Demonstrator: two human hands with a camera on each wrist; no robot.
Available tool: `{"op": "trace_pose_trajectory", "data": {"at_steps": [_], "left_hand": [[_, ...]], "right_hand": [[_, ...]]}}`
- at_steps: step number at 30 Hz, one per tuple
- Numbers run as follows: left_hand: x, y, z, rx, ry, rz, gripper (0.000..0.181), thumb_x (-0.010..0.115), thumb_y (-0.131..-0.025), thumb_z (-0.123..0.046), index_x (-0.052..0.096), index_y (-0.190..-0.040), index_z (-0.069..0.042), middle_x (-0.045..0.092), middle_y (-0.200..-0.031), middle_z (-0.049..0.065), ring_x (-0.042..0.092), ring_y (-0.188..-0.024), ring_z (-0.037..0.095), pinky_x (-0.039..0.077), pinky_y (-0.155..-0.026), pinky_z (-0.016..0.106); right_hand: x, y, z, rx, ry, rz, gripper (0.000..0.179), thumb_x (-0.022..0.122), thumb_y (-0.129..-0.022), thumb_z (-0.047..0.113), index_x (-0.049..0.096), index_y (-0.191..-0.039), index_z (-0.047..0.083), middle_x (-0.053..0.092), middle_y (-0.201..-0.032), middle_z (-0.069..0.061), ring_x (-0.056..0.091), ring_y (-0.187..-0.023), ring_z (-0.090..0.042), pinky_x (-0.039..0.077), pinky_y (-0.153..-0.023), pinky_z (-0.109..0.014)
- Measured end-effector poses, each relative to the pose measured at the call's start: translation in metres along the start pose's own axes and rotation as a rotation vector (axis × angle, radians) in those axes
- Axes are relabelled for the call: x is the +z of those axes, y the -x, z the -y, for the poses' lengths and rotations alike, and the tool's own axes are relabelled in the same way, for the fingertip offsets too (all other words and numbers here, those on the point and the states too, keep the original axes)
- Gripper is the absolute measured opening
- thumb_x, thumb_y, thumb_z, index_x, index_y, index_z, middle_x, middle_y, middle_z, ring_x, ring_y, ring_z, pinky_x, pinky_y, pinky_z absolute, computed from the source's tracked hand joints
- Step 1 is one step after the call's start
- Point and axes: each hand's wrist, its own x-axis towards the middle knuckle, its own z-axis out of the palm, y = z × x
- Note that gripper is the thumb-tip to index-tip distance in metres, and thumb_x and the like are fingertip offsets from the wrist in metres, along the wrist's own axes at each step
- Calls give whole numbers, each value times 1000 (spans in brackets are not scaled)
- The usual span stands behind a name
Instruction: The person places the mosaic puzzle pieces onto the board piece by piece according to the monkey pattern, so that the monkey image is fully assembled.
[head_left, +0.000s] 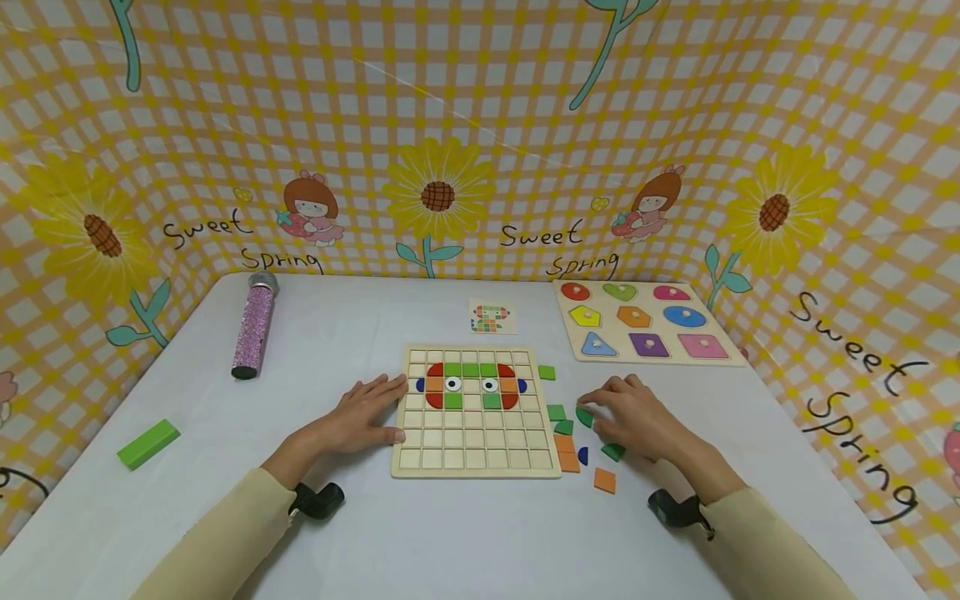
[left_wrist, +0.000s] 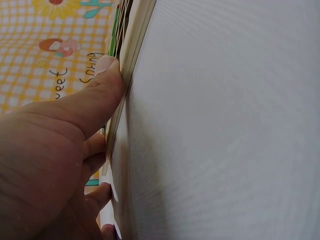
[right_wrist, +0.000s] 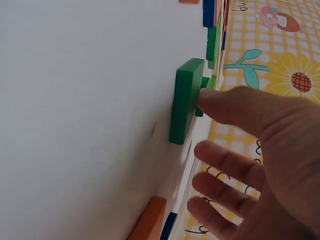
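My left hand (head_left: 358, 417) rests at the left edge of a wooden grid board (head_left: 472, 437), its fingers fairly straight and its thumb (left_wrist: 102, 90) touching the rim. Green, red, orange and blue tiles with two eye tiles form a face on the upper grid. Right of the board, my right hand (head_left: 637, 419) pinches a rounded green tile (head_left: 584, 416) between thumb and index finger, low at the tabletop; the index finger is hidden in the right wrist view. Another green tile (right_wrist: 185, 100) lies under that hand.
Loose green, orange (head_left: 604, 481) and blue (head_left: 582, 456) tiles lie beside the board. Behind it is a pattern card (head_left: 493, 317). A shape puzzle (head_left: 648, 333) sits at the back right. A glittery microphone (head_left: 255, 327) and a green block (head_left: 148, 444) are at the left.
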Motion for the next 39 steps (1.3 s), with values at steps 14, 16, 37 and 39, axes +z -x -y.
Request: {"op": "trace_pose_trajectory", "data": {"at_steps": [14,16,37,39], "left_hand": [[0,0,-1,6,-1,1,77,63,-89,-37,27,-149,-5,23,-157,14,14,-145,40,7,-115,63],[0,0,-1,3,0,2,77,63,-89,-37,27,-149,-5,23,-157,14,14,-145,40,7,-115,63],[0,2,-3,13,11,-2,77,63,-89,-36,27,-148,-4,22,-157,14,13,-145,41,6,-114,65],[-1,2,-2,15,7,-5,77,63,-89,-36,27,-148,-4,23,-157,14,13,-145,41,7,-114,65]], "right_hand": [[3,0,-8,-23,-21,-16,25,69,-81,16,73,-105,19,62,-102,-5,46,-99,-24,43,-79,-38],[3,0,-9,-27,-28,-24,23,70,-81,16,73,-104,19,63,-101,-3,47,-98,-22,43,-79,-36],[14,-42,96,-291,-113,-146,20,74,-80,21,72,-98,13,65,-97,-1,46,-88,-15,41,-76,-31],[18,-47,109,-310,-98,-162,19,75,-79,21,72,-96,12,65,-96,0,47,-87,-15,41,-75,-30]]}}
